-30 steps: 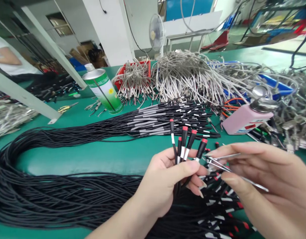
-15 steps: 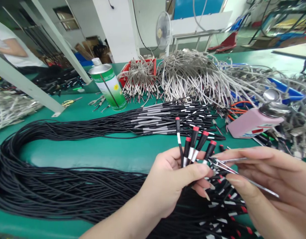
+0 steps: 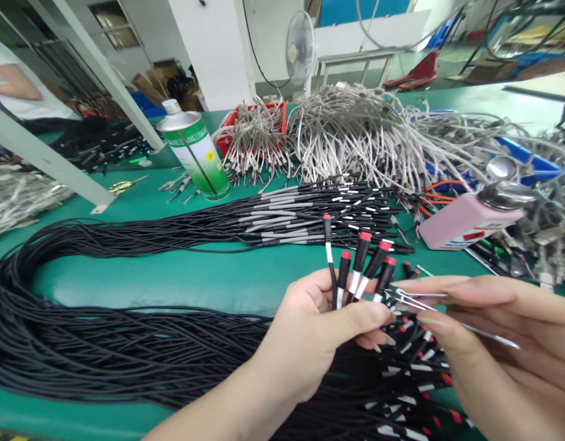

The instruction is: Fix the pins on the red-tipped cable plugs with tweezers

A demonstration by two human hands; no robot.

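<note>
Several black cables with red-tipped connectors (image 3: 361, 252) and white bands stand fanned out in my left hand (image 3: 317, 327), pinched between thumb and fingers. My right hand (image 3: 489, 331) holds metal tweezers (image 3: 475, 331) between thumb and forefinger. The tweezers' tips are beside the rightmost connector, close to my left thumb; whether they touch it cannot be made out. A long bundle of black cables (image 3: 126, 343) curves in a U on the green table (image 3: 172, 282). More red-tipped ends lie below and behind my hands.
A green and white can (image 3: 197, 156) stands at the back, near a red bin (image 3: 225, 144) and piled grey cables (image 3: 351, 135). At the right is a pink bottle (image 3: 470, 222) with a metal top. Scissors (image 3: 126, 185) lie at the left, below a person (image 3: 16, 86).
The view has shifted slightly. The held connectors have spread a little, and the tweezers have turned slightly in my right hand. Both hands keep their hold.
</note>
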